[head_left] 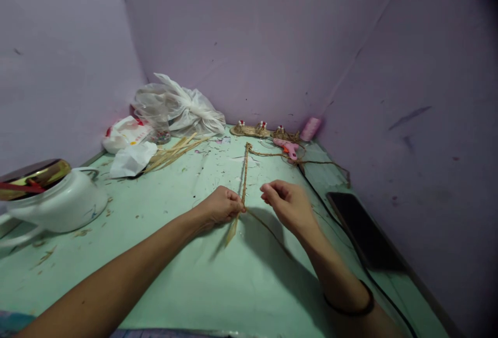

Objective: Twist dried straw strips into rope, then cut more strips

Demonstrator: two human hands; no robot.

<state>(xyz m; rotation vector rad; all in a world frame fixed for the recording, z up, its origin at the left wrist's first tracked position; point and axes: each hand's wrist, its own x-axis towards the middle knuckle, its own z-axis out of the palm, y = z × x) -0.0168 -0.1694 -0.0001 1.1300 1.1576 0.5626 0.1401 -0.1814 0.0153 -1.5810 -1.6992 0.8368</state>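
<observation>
A thin brown braided cord [245, 172] runs down the middle of the pale green table from a knotted top end. My left hand [223, 206] pinches its lower end, and a flat straw-coloured strip [232, 231] sticks out below the fingers. From that pinch a loose strand [266, 226] trails to the lower right. My right hand [288, 203] hovers to the right of the cord, apart from it, fingers curled with the thumb near the index finger; whether anything fine is between them is too small to tell.
Straw strips [175, 154], a plastic bag [182, 107] and a white pot [58, 206] stand left. A pink glue gun [288, 149], pink thread spool [310, 128] and small woven pieces [251, 130] lie at the back. A phone [363, 229] and black cable [334, 219] are right.
</observation>
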